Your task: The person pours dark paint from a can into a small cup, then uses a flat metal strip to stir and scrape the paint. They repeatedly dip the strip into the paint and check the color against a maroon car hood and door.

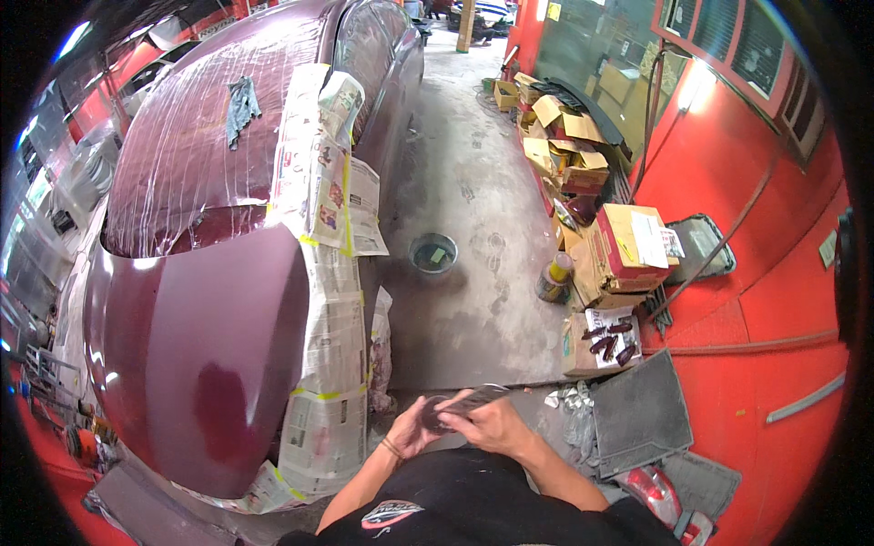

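Both hands meet just in front of the person's black shirt (473, 500), low in the head view. The left hand (414, 428) curls around one end of a dark sanding sheet (460, 407), fingers folded under it and the thumb on top. The right hand (492, 423) pinches the other end, its fingers lying along the upper edge where the sheet (482, 396) sticks out grey and flat. A thin bracelet (391, 448) sits on the left wrist. The sheet is held in the air over the concrete floor (473, 209), between the 2 hands and clear of everything else.

To the person's left stands a maroon car (209, 346), its glossy panel bare and shining, with 1 duller patch low on the curve. Newspaper masking (328, 273) runs along the panel's right edge, held by strips of yellow tape (323, 396). Clear plastic film (191, 146) covers the window glass further up, and a grey rag (241, 107) lies on it.

On the floor, well apart from the hands, sits a round bucket (433, 253) (something pale lies inside, too small to tell). Cardboard boxes (583, 173) pile against the red wall (756, 273), 1 open box (605, 341) holding small dark red parts. A grey floor mat (642, 414) lies near the person's right.
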`<state>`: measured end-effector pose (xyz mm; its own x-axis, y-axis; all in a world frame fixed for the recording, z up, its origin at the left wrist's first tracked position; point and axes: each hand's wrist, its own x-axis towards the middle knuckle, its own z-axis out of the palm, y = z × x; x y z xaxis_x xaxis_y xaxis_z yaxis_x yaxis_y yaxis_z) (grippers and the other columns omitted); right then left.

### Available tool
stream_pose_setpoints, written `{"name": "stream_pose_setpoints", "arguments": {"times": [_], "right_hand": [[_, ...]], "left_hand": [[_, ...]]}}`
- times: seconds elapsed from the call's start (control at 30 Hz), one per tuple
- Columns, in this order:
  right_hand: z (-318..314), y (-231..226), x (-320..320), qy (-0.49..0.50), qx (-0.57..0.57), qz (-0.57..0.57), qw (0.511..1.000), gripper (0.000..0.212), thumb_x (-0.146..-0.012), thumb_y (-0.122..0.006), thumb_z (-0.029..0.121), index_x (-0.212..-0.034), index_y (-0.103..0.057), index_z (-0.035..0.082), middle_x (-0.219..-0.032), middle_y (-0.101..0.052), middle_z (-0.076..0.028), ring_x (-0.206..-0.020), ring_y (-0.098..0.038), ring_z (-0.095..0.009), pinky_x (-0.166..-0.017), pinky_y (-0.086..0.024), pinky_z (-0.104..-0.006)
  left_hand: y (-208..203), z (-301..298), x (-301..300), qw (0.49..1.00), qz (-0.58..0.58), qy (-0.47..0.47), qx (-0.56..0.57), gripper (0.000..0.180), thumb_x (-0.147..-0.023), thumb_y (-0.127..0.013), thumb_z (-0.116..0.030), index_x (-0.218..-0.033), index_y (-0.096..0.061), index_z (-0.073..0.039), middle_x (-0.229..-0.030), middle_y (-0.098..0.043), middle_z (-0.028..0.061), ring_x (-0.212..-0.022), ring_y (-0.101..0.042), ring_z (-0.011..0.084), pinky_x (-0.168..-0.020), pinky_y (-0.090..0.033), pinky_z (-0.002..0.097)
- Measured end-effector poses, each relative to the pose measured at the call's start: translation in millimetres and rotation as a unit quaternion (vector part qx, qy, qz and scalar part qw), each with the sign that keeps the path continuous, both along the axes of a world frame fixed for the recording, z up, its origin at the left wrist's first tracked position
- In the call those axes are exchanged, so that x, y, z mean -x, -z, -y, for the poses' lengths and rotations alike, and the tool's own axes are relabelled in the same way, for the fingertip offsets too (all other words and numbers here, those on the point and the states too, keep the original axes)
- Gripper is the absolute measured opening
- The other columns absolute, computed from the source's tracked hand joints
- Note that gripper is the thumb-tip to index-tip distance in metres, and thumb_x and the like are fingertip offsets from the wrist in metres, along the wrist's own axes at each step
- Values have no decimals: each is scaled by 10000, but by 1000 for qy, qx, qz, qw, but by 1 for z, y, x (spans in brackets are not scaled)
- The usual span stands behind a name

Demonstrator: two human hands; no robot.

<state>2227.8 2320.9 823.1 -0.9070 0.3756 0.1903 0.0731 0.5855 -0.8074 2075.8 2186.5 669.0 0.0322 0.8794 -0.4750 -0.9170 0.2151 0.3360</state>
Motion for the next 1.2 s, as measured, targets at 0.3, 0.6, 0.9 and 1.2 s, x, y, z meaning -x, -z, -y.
{"name": "stream_pose_setpoints", "arguments": {"times": [0.3,0.6,0.9,1.2], "right_hand": [[-108,-22,31,-237,-177,-68,953,193,-919,-725,237,-1052,-717,97,-885,-666,-107,-735,-662,-370,-662,-529,-454],[-112,-27,49,-353,-112,-122,921,225,-945,-675,304,-951,-689,80,-881,-656,-117,-728,-668,-365,-639,-532,-466],[-14,-27,50,-499,-232,-74,832,253,-946,-664,363,-1004,-736,128,-907,-681,-135,-743,-700,-355,-653,-563,-457],[79,-22,-14,-551,-146,-20,822,205,-934,-704,234,-1091,-772,120,-896,-737,-136,-794,-712,-349,-671,-553,-420]], "left_hand": [[-29,-44,-57,951,87,-288,-73,421,-1097,-407,-392,-1295,-625,-91,-1272,-686,102,-1137,-681,251,-984,-566,460],[-44,-35,-117,861,78,-495,-82,360,-1078,-437,-291,-1324,-600,-86,-1170,-723,118,-1076,-713,296,-891,-616,487],[-21,30,-176,769,71,-625,-110,409,-1050,-492,-440,-1298,-652,-156,-1171,-741,41,-1014,-720,232,-839,-605,375],[-1,112,-234,765,-22,-621,-169,449,-1072,-415,-400,-1242,-643,-52,-1171,-724,62,-1017,-704,175,-851,-582,322]]}}
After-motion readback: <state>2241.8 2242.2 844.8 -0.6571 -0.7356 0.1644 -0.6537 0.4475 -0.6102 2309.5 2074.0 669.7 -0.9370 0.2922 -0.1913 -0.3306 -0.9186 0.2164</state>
